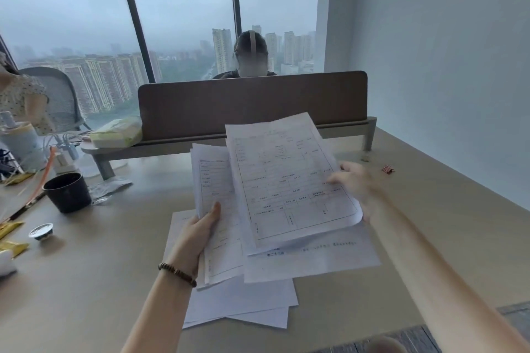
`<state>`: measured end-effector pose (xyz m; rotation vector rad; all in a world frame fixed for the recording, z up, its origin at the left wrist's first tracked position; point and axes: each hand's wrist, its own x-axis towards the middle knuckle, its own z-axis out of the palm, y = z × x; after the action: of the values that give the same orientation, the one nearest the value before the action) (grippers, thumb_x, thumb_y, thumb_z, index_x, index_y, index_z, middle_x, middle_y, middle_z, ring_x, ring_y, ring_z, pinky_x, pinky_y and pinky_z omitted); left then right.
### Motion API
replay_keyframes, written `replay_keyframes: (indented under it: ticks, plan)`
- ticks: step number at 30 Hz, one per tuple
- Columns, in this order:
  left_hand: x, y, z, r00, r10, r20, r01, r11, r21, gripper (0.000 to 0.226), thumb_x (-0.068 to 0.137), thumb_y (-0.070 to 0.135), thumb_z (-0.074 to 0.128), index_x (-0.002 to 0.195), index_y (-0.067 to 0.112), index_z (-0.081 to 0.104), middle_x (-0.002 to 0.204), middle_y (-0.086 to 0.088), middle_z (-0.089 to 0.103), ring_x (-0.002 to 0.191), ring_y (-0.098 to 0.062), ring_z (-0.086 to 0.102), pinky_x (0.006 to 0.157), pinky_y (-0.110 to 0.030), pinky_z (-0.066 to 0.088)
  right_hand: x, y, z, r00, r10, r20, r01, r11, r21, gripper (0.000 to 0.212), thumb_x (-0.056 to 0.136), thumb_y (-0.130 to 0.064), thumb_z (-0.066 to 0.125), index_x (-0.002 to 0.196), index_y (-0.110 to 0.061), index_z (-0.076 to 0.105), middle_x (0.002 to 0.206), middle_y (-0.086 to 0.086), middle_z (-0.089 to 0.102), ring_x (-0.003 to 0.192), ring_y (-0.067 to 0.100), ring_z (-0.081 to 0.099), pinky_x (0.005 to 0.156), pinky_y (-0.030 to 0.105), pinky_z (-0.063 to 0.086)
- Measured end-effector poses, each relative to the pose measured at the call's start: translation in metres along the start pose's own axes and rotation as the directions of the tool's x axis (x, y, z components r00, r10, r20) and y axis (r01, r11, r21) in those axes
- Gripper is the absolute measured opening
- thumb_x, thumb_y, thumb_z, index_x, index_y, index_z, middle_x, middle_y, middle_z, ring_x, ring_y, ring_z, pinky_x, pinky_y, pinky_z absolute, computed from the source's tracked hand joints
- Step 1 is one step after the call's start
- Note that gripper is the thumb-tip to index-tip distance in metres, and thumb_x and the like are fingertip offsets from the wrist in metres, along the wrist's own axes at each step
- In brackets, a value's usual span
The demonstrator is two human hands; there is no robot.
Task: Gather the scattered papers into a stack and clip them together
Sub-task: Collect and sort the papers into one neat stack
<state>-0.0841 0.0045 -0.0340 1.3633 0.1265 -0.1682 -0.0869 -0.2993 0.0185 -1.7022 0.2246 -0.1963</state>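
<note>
My left hand (200,231) grips a bundle of printed sheets (213,198) by its left edge, thumb on top, lifted off the desk. My right hand (358,185), blurred, holds the right edge of another printed form sheet (286,180) that lies tilted over the bundle. More loose papers (243,301) lie spread on the beige desk (430,238) beneath both hands. A small red binder clip (387,170) sits on the desk to the right, beyond my right hand, and a gold-coloured clip (364,157) lies near the divider's foot.
A brown desk divider (252,103) stands behind the papers, with a person seated beyond it. At the left are a black cup (67,192), a small lidded pot (41,231), gold sachets (11,246), cables and a bottle. Another person sits at far left.
</note>
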Motion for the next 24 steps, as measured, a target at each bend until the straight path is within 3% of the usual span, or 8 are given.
replay_keyframes:
  ticks: [4,8,10,14,18,24]
  plan:
    - [-0.001,-0.002,0.010,0.999,0.003,0.039,-0.004,0.999,0.032,0.036,0.093,0.038,0.060,0.107,0.007,0.071,0.097,-0.013,0.078,0.079,-0.027,0.077,0.061,-0.033,0.062,0.002,0.014,0.003,0.999,0.032,0.042,-0.030,0.998,-0.049,0.020,0.089,-0.003,0.066,0.107,-0.011,0.072,0.105,0.012,0.076,0.096,0.034,0.074,0.088,0.051,0.060]
    - [-0.002,-0.007,0.016,0.998,0.022,0.057,-0.028,0.995,0.100,0.039,0.090,0.045,0.060,0.106,0.011,0.073,0.101,-0.009,0.078,0.089,-0.026,0.076,0.069,-0.033,0.063,0.000,0.007,0.004,0.998,-0.029,0.058,0.034,0.997,-0.076,0.024,0.092,-0.004,0.065,0.115,-0.013,0.068,0.107,0.006,0.074,0.095,0.027,0.072,0.080,0.040,0.060]
    - [-0.003,-0.009,0.019,0.997,0.050,0.056,-0.056,0.992,0.110,0.037,0.091,0.044,0.059,0.109,0.014,0.072,0.101,-0.004,0.079,0.091,-0.022,0.076,0.071,-0.030,0.062,0.002,0.009,0.007,0.998,-0.041,0.038,0.044,0.996,-0.083,0.024,0.091,-0.002,0.064,0.114,-0.010,0.068,0.107,0.008,0.074,0.097,0.028,0.072,0.083,0.041,0.060]
    - [-0.003,-0.013,0.025,0.995,0.052,0.088,-0.057,0.997,0.058,0.041,0.089,0.042,0.063,0.117,0.013,0.069,0.108,-0.006,0.077,0.100,-0.024,0.074,0.090,-0.039,0.058,0.003,0.022,0.015,0.996,0.060,0.071,-0.051,0.991,-0.127,0.024,0.093,-0.008,0.063,0.116,-0.010,0.069,0.108,0.008,0.074,0.098,0.026,0.072,0.088,0.040,0.058]
    - [-0.005,-0.012,0.029,0.995,0.036,0.090,-0.038,0.999,0.014,0.026,0.090,0.028,0.067,0.111,0.012,0.070,0.101,-0.009,0.078,0.093,-0.027,0.076,0.078,-0.036,0.062,-0.006,0.032,0.020,0.962,0.170,0.215,-0.164,0.985,-0.048,0.018,0.099,-0.008,0.055,0.108,-0.009,0.070,0.105,0.010,0.077,0.095,0.028,0.075,0.086,0.042,0.060]
    - [-0.003,-0.007,0.029,0.995,0.060,0.078,-0.059,0.998,-0.011,0.019,0.092,0.004,0.061,0.109,0.006,0.070,0.100,-0.014,0.078,0.088,-0.031,0.075,0.071,-0.040,0.062,-0.008,0.037,0.030,0.990,0.029,0.135,-0.049,0.989,0.141,0.028,0.096,0.003,0.057,0.118,-0.010,0.067,0.106,0.010,0.078,0.095,0.030,0.076,0.086,0.045,0.061]
